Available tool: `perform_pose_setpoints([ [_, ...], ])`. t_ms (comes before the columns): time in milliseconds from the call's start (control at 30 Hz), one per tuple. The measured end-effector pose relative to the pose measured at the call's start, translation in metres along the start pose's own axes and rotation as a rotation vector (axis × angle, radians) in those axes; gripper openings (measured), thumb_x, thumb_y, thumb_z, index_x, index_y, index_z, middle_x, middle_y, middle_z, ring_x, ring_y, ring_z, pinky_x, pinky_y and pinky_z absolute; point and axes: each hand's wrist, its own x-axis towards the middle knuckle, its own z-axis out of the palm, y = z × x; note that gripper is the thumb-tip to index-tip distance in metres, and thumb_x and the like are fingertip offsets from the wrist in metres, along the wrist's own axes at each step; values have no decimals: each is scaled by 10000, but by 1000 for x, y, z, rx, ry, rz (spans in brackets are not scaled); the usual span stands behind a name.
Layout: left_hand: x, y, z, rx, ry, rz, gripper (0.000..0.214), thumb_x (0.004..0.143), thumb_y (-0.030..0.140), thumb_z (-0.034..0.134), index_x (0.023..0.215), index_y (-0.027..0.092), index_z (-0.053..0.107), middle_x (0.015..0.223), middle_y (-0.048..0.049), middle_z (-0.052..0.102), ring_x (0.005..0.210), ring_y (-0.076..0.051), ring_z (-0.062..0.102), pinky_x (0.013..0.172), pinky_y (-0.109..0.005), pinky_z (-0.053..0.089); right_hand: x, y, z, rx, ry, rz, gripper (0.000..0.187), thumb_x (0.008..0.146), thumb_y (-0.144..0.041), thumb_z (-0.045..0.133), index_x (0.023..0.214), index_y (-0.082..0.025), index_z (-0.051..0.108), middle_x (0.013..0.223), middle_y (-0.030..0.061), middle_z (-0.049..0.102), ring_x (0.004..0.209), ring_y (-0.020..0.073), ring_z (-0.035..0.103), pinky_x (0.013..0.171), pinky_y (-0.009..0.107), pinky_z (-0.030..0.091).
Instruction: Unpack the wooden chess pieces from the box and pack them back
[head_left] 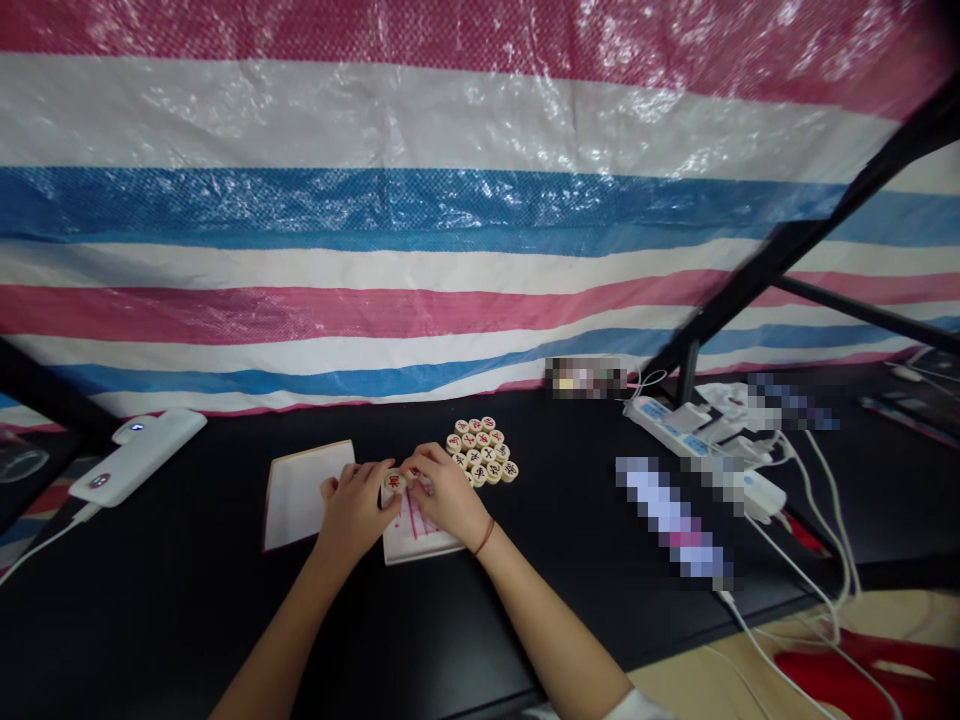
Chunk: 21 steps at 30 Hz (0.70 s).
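Note:
My left hand (356, 508) is closed around a round cream Chinese chess piece (394, 482) with a red character, its fingers at the piece's left side. Close against it, my right hand (448, 497) has its fingertips bent down on the right end of the pieces; part of another piece shows between them. Both hands are over a white board or shallow box (427, 548) with pink lines, partly covered by the right hand. Just beyond the right hand, several Chinese chess pieces (482, 455) lie face up in tight rows, some red and some black.
An open white box lid (300, 495) lies left of my left hand. A white device with a cable (146, 465) is at the far left. On the right are a power strip (675, 425), white cables (825, 500) and a blurred-out object (671, 515). A striped sheet (420, 230) hangs behind the black table (337, 640).

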Motion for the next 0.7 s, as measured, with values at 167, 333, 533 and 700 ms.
perform_pose_setpoints([
  [167, 0, -2, -1, -14, -25, 23, 422, 819, 307, 538, 1236, 254, 572, 1209, -88, 645, 1111, -287, 511, 887, -450, 322, 1, 3, 7, -12, -53, -32, 249, 767, -15, 535, 943, -181, 598, 998, 49, 590, 954, 156, 570, 873, 270, 456],
  [333, 0, -3, -3, -17, -32, 31, 397, 819, 297, 545, 1213, 265, 590, 1192, -75, 654, 1100, -281, 527, 886, -436, 336, 0, 5, 16, -94, -103, -84, 190, 802, -42, 563, 903, -188, 632, 1018, 54, 609, 949, 156, 569, 876, 282, 448],
  [533, -1, -1, 0, -24, 16, 34, 355, 825, 280, 537, 1173, 291, 611, 1202, -49, 652, 1087, -268, 549, 903, -440, 329, 10, 13, -11, -122, 0, -1, 179, 865, -126, 529, 980, -196, 646, 1038, 48, 615, 962, 141, 588, 866, 253, 447],
  [700, -1, 5, 1, -47, 34, 44, 331, 829, 222, 521, 1133, 305, 621, 1219, -27, 644, 1092, -247, 566, 906, -430, 315, 45, 36, -51, -517, -91, 410, 311, 909, -313, 484, 1174, -194, 596, 1148, 108, 601, 930, 203, 633, 788, 299, 460],
])
